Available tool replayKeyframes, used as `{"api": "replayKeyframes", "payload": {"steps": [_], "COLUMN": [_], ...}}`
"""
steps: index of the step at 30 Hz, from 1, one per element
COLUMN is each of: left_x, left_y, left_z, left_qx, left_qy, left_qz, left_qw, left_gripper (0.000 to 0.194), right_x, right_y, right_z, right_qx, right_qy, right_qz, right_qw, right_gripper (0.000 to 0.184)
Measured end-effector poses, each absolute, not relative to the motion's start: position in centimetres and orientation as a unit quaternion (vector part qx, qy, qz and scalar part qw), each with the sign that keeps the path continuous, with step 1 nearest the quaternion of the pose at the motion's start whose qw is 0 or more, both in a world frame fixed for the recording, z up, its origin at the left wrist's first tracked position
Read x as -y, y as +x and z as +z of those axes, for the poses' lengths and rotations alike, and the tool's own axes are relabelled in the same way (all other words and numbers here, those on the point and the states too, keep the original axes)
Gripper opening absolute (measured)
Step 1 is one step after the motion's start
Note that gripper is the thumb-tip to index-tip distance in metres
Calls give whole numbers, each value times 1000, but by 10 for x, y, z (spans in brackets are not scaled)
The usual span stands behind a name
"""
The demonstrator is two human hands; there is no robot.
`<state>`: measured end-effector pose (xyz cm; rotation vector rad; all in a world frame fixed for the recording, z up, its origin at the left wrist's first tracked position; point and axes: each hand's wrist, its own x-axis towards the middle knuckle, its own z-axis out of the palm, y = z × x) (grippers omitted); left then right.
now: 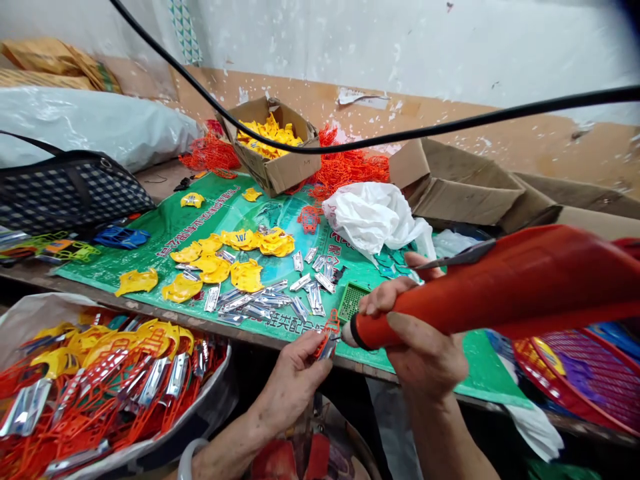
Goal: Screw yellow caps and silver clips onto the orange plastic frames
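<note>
My right hand (425, 357) is wrapped round a red power screwdriver (510, 283). Its dark nose points left, with the tip at a small red plastic frame (332, 323) carrying a shiny silver piece. My left hand (287, 383) pinches that frame between thumb and fingers at the table's front edge. Just beyond my hands, loose silver parts (255, 303) lie in a heap, with yellow plastic shells (215, 267) behind and to the left. A small green basket (353, 301) sits close to the screwdriver's nose. My fingers partly hide the frame.
At lower left stands a white sack (220, 393) full of red, yellow and silver pieces. A box of yellow shells (295, 175), red frames (355, 170), a white plastic bag (375, 213) and another carton (465, 197) line the back. A black cable (400, 139) hangs across the view.
</note>
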<state>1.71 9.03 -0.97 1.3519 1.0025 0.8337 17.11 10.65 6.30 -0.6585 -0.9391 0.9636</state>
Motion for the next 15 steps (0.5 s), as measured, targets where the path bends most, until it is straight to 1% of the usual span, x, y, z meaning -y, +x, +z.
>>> {"api": "replayKeyframes", "payload": {"steps": [2,3,5,6,7,8,9,12,13,14,15], "left_x": [-90,-89,-88,-88,-87,-87,-86,-85,-85,-85,-85], "left_y": [16,16,15,15,15,15,14,12,12,11,10], "left_z": [-12,-14,-19,-21,-24,-26,-28,-29,-28,-27,-25], "left_qx": [-443,-444,-427,-410,-393,-379,-370,-362,-359,-354,-347], "left_qy": [641,669,719,740,757,772,786,813,821,827,833], "left_qz": [381,395,425,442,456,464,465,448,441,436,431], "left_qw": [498,446,347,300,254,211,173,82,59,38,19], "left_gripper": [23,23,28,32,36,38,39,38,37,37,36], "right_x": [-113,-117,-125,-129,-133,-134,-134,-122,-114,-106,-98], "right_y": [176,180,189,194,198,202,204,205,203,201,198], "right_z": [67,68,66,63,59,54,48,28,22,15,9], "right_qx": [418,416,421,426,433,441,450,490,515,550,594], "right_qy": [-319,-336,-382,-411,-446,-483,-519,-572,-564,-548,-526], "right_qz": [405,383,347,330,311,286,247,58,4,-26,-24], "right_qw": [748,753,746,735,719,700,684,655,645,630,609], "right_gripper": [46,40,24,19,17,19,24,62,70,72,67]}}
